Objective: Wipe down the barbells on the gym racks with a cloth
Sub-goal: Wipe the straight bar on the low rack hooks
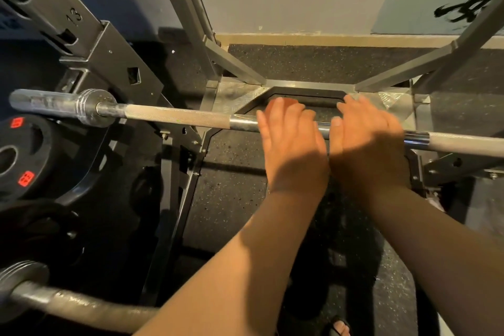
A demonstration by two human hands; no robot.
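Over the smooth middle stretch of the barbell point(174, 116), both of the person's hands lie side by side, thumbs nearly touching. Left hand point(293, 144): open, fingers straight and pointing far, palm laid across the bar. Right hand point(368, 142): same, open and flat, just right of the left one, fingertips blurred. Neither curls round the bar. No cloth shows anywhere in view, though a thin one hidden under the palms can't be ruled out. The bar runs left to right across the rack point(90, 43), its left sleeve point(41, 102) poking out past the numbered upright; the right end is out of view. Weight plates point(41, 150) hang at near left, a second bar point(68, 305) crosses the near-left corner, and speckled rubber floor point(231, 199) lies below. A sandalled foot point(339, 327) shows at the near edge, roughly under the hands. Risks, as I judge them: with flat palms and no grip, a push toward the far side could roll the bar on its supports, and how it is seated can't be seen. Sliding bare skin left or right onto the knurled sections would scrape. If there really is no cloth, the pass smears sweat instead of cleaning. An open-toed foot beneath a loose bar is the worst case.
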